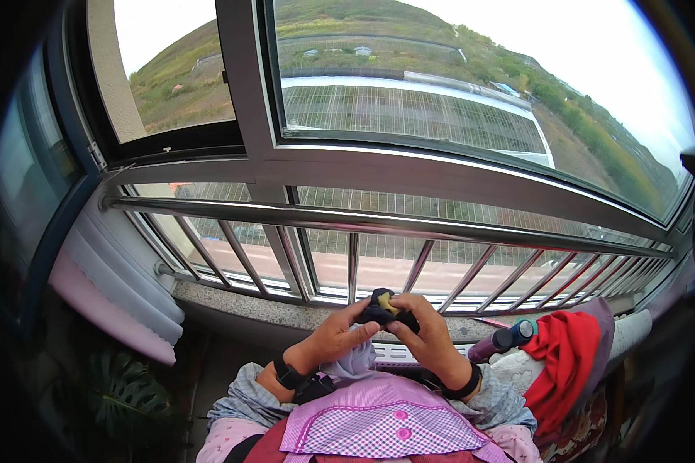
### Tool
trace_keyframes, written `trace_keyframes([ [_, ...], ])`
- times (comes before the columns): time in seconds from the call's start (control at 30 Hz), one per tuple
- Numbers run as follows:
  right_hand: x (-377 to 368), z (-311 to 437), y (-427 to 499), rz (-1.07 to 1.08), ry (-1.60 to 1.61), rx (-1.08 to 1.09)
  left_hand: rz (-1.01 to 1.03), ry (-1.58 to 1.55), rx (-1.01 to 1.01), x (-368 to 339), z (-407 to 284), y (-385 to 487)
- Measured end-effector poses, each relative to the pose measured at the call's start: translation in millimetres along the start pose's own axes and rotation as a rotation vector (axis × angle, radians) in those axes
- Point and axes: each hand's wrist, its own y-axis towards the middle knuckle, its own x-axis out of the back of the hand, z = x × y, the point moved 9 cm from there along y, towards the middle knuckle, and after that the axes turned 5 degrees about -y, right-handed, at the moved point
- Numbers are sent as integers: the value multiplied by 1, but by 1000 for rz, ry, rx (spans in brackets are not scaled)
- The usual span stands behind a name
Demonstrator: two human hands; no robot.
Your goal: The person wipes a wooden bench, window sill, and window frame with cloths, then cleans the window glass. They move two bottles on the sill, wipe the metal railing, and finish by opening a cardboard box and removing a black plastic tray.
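Observation:
Both my hands are raised before me over a pink checked apron (382, 427) and hold one small bundle of dark cloth (377, 312). My left hand (339, 341) pinches its left side between thumb and fingers. A small yellow piece (387, 302) shows at the middle of the dark cloth, beside the fingertips of my right hand (425, 333), which grips the right side. Below my hands hangs a pale lavender cloth (350, 362); whether it joins the dark cloth cannot be told. Black straps are around both wrists.
Ahead, a metal railing (324, 215) runs before the window above a speckled stone sill (255, 307). To the right are a purple thread spool or bottle (491, 344), a blue-topped one (522, 331) and red cloth (564, 359). A curtain (124, 289) and a large-leaved plant (127, 393) are at left.

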Motion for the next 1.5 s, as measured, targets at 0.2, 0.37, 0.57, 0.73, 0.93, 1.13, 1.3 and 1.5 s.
trace_keyframes([
  [0.2, 43, -30, -7, -143, 546, -210, -94, 207, -121, 11, -44, 0],
  [0.37, 186, -15, -10, -673, 422, 27, -541, 413, -525, 78, -149, -17],
  [0.57, 268, -43, 18, -865, -140, 94, -733, 1098, -719, 116, -190, 16],
  [0.73, 242, -62, 37, -788, -534, -18, -613, 1229, -755, 120, -169, 52],
  [0.93, 144, -2, 70, -620, -811, 281, -597, 1241, -483, 129, -144, 62],
  [1.13, 72, 34, 112, -490, -286, 422, -768, 730, -575, 146, -146, 49],
  [1.3, 53, 52, 115, -320, 407, 285, -466, 495, -544, 69, -129, 43],
  [1.5, 40, 76, 70, -87, 447, 288, -442, -153, -546, 37, -107, 46],
])
